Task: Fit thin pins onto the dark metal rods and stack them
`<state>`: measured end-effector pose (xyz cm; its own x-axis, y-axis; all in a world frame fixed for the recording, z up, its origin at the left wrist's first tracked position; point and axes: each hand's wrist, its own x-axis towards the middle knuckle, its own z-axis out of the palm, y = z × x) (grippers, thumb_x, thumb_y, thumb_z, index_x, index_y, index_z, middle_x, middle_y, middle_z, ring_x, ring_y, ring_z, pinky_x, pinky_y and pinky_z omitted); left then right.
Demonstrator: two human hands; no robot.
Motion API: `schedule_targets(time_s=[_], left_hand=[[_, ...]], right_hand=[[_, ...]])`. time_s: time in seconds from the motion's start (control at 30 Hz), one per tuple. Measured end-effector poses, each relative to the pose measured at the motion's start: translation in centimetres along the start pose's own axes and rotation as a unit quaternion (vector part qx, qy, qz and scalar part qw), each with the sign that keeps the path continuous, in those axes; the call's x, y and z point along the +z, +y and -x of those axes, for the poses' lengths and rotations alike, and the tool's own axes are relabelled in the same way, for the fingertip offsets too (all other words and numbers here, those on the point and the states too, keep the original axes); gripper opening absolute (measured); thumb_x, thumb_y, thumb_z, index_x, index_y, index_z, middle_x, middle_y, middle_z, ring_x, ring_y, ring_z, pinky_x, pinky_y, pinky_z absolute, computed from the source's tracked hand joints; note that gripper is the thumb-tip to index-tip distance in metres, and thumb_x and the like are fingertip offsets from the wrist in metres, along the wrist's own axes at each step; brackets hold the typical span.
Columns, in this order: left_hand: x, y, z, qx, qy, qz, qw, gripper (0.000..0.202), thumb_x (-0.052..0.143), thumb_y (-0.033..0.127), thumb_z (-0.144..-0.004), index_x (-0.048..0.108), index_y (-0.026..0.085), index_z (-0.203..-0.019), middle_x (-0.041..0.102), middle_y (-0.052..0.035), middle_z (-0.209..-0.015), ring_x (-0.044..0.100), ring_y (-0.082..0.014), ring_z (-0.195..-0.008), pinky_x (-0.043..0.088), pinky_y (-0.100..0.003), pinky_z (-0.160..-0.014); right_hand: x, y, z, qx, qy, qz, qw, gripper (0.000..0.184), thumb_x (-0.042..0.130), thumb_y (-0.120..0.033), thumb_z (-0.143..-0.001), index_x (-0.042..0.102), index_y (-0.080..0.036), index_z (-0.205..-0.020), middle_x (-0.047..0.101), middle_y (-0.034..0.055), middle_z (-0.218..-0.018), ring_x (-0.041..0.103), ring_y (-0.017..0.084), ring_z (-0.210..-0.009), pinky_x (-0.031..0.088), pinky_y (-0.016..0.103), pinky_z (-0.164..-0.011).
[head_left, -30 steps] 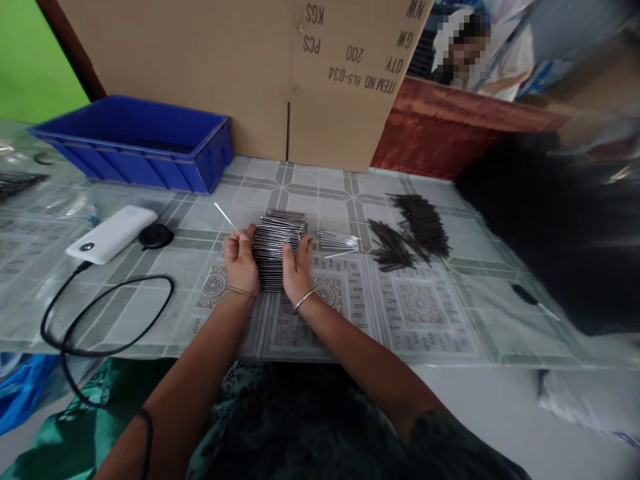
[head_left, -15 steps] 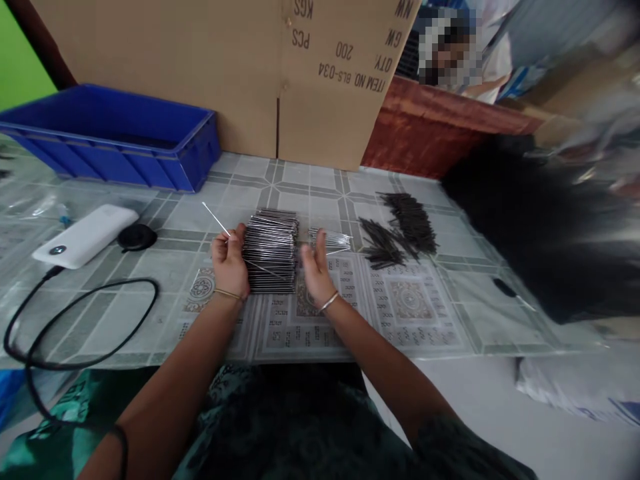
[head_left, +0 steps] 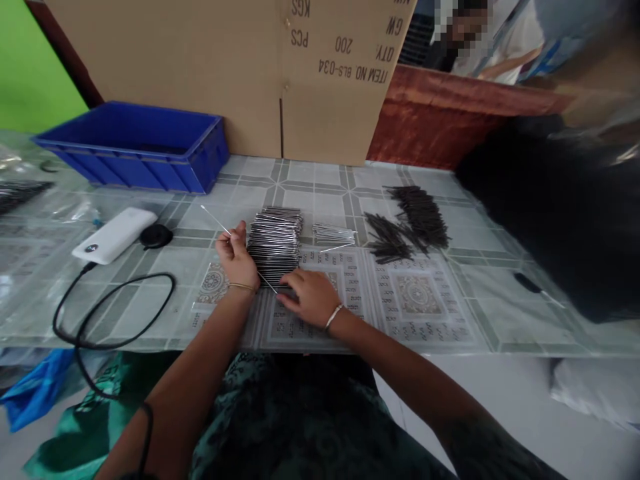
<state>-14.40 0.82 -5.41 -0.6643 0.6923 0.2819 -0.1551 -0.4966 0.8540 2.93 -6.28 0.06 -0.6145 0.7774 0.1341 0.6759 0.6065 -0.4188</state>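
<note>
A neat stack of thin metal rods [head_left: 276,240] lies on the patterned tablecloth [head_left: 420,300] in front of me. My left hand [head_left: 236,259] rests against the stack's left side, its fingers pinched on a single thin white stick [head_left: 214,218] that points up and left. My right hand [head_left: 309,296] lies at the stack's near end, fingers curled onto the nearest rods. A smaller bundle of silver rods [head_left: 334,235] sits just right of the stack. Two loose heaps of dark rods [head_left: 407,223] lie farther right.
A blue plastic crate [head_left: 137,143] stands at the back left before a big cardboard box [head_left: 240,73]. A white power bank [head_left: 114,234], a black round disc [head_left: 156,235] and a looping black cable [head_left: 107,313] lie left. A dark blurred mass [head_left: 560,213] fills the right. Another person sits behind.
My right hand left the stack's right side, swung out, then came down onto the stack's near end. My left hand stayed against the left side with the white stick.
</note>
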Motion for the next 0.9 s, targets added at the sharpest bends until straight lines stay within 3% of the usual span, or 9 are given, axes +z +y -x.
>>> schedule_targets(time_s=[0.1, 0.23, 0.5, 0.67, 0.8, 0.9], left_hand=[[-0.2, 0.5, 0.1, -0.026, -0.006, 0.004, 1.0, 0.028, 0.059, 0.046, -0.089, 0.044, 0.024, -0.094, 0.072, -0.0051, -0.111, 0.064, -0.0153, -0.115, 0.042, -0.038, -0.11], [-0.3, 1.3, 0.1, -0.07, -0.006, 0.053, 0.996, 0.027, 0.065, 0.042, -0.085, 0.046, 0.023, -0.089, 0.074, -0.0041, -0.105, 0.067, -0.0155, -0.11, 0.043, -0.038, -0.11], [-1.1, 2.0, -0.6, -0.141, -0.033, 0.09, 0.985, 0.028, 0.069, 0.041, -0.083, 0.049, 0.022, -0.088, 0.074, -0.0067, -0.109, 0.066, -0.018, -0.112, 0.04, -0.041, -0.113], [-0.6, 1.5, -0.2, -0.121, -0.028, 0.067, 0.99, 0.03, 0.067, 0.045, -0.083, 0.048, 0.022, -0.089, 0.075, -0.0066, -0.105, 0.069, -0.0188, -0.106, 0.043, -0.043, -0.109], [-0.3, 1.4, 0.1, -0.095, -0.037, 0.027, 0.994, 0.031, 0.064, 0.048, -0.085, 0.047, 0.022, -0.092, 0.074, -0.0063, -0.108, 0.067, -0.0179, -0.11, 0.044, -0.041, -0.108], [-0.1, 1.6, 0.3, -0.084, -0.03, 0.018, 0.996, 0.032, 0.064, 0.048, -0.086, 0.047, 0.022, -0.093, 0.074, -0.0056, -0.107, 0.067, -0.0169, -0.109, 0.045, -0.039, -0.107]], right_hand=[[1.5, -2.2, -1.1, 0.013, -0.036, 0.035, 0.999, 0.027, 0.059, -0.04, -0.092, 0.062, -0.019, -0.109, 0.068, 0.0065, -0.1, 0.062, 0.022, -0.091, 0.044, 0.033, -0.079], [2.2, -2.4, -1.7, 0.035, -0.03, 0.053, 0.998, 0.017, 0.055, -0.03, -0.095, 0.063, -0.019, -0.105, 0.068, 0.0052, -0.098, 0.062, 0.02, -0.091, 0.042, 0.031, -0.077], [-2.4, 0.3, -4.7, 0.008, 0.056, 0.109, 0.992, 0.024, 0.046, -0.031, -0.099, 0.068, -0.022, -0.105, 0.066, 0.0048, -0.104, 0.058, 0.021, -0.098, 0.039, 0.033, -0.085], [-2.7, 1.8, -6.8, 0.009, 0.03, 0.121, 0.992, 0.027, 0.047, -0.034, -0.099, 0.07, -0.024, -0.109, 0.064, 0.0058, -0.109, 0.057, 0.021, -0.101, 0.041, 0.034, -0.089], [-3.5, 2.6, -5.6, 0.018, 0.045, 0.096, 0.994, 0.031, 0.048, -0.035, -0.099, 0.065, -0.024, -0.122, 0.062, 0.0071, -0.118, 0.056, 0.022, -0.106, 0.042, 0.036, -0.094], [-5.1, 4.7, -3.2, 0.036, 0.081, 0.095, 0.992, 0.033, 0.044, -0.032, -0.099, 0.065, -0.024, -0.123, 0.063, 0.0073, -0.119, 0.056, 0.023, -0.108, 0.041, 0.037, -0.098]])
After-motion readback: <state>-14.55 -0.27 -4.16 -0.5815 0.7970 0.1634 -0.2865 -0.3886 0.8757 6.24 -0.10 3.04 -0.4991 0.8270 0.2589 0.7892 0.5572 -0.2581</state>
